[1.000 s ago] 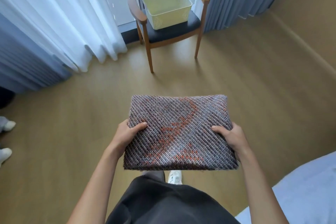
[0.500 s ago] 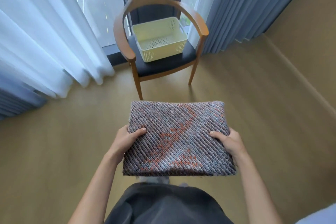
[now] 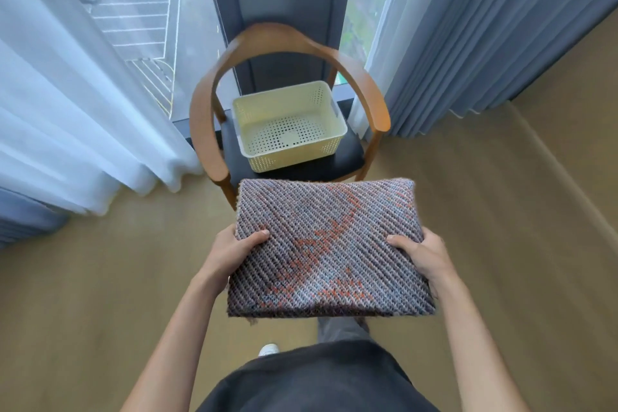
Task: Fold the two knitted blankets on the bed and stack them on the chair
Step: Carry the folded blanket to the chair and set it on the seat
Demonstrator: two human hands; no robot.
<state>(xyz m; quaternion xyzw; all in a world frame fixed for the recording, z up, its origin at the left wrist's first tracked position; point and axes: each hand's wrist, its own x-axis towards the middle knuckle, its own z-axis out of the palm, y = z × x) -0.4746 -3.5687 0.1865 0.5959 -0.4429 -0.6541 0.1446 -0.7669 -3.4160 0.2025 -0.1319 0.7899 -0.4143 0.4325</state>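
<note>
Two-handed carry: gripping the folded blanket (image 3: 331,244) by its sides, left hand (image 3: 230,252) and right hand (image 3: 425,254), just short of the chair (image 3: 203,130). Could easily flop open landing on that basket (image 3: 291,160) hogging the seat.

One folded blanket (image 3: 331,244), one chair (image 3: 376,100), one basket (image 3: 294,162), one shoe (image 3: 268,349), and two hands: left hand (image 3: 230,251), right hand (image 3: 424,254).

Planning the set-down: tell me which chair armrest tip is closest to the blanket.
The armrest beside the white curtain: in the picture its tip nearly meets the blanket's far corner. The other armrest ends farther back, beside the basket.
</note>
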